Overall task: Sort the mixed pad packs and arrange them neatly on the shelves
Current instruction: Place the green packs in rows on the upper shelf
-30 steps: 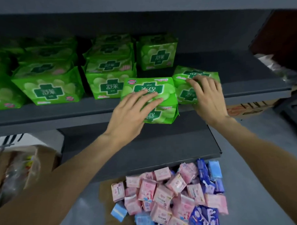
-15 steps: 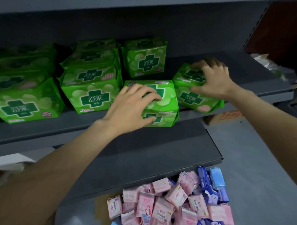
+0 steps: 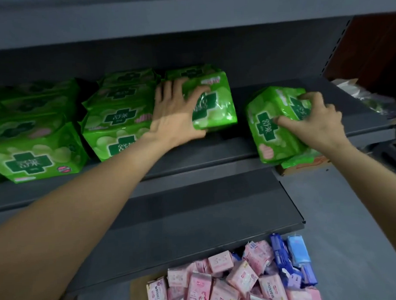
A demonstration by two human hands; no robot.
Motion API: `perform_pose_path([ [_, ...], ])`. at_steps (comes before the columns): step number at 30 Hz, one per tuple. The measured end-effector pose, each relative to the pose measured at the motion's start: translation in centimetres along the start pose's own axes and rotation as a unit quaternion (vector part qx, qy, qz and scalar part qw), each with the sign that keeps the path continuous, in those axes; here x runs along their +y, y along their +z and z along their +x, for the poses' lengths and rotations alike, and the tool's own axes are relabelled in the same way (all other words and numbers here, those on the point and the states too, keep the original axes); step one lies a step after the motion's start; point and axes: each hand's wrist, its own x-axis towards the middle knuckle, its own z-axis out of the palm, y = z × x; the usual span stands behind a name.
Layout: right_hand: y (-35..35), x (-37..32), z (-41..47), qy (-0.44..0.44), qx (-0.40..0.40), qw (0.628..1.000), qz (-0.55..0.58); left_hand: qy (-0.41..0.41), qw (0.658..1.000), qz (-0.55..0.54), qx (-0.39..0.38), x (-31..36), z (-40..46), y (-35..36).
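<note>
Green pad packs fill the grey upper shelf (image 3: 215,149). The left hand (image 3: 175,114) grips one green pack (image 3: 215,103), fingers curled over its top edge and thumb under its near edge, right beside the stacked green packs (image 3: 116,117) at nine o'clock. The right hand (image 3: 316,119) pinches a second green pack (image 3: 273,126) at three o'clock, tilted at the shelf's front lip, well apart from the first. At six o'clock, below the lower shelf (image 3: 196,229), lies a heap of pink packs (image 3: 221,282) with blue packs (image 3: 292,259) along its right side.
</note>
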Motion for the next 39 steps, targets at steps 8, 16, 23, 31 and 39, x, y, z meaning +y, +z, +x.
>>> perform_pose_path([
  [8, 3.4, -3.2, -2.0, 0.108, -0.078, 0.950, 0.284, 0.032, 0.997, 0.033, -0.061, -0.2, 4.5, 3.7],
  [16, 9.5, -10.3, -2.1, 0.219, -0.134, 0.846, 0.467, -0.133, 0.909, -0.381, -0.106, -1.2, 4.2, 0.4],
  [23, 10.0, -11.8, -2.2, 0.241, -0.158, 0.806, 0.517, 0.025, 0.974, -0.112, -0.197, -2.8, 2.8, -0.6],
  [31, 9.0, -8.8, -1.3, 0.070, -0.147, 0.958, 0.236, 0.019, 0.965, -0.175, -0.194, -4.8, 2.1, -0.3],
  [39, 10.2, -8.5, -1.6, -0.002, -0.054, 0.969, 0.242, 0.024, 0.967, -0.172, -0.188, -3.5, 2.4, 0.6],
])
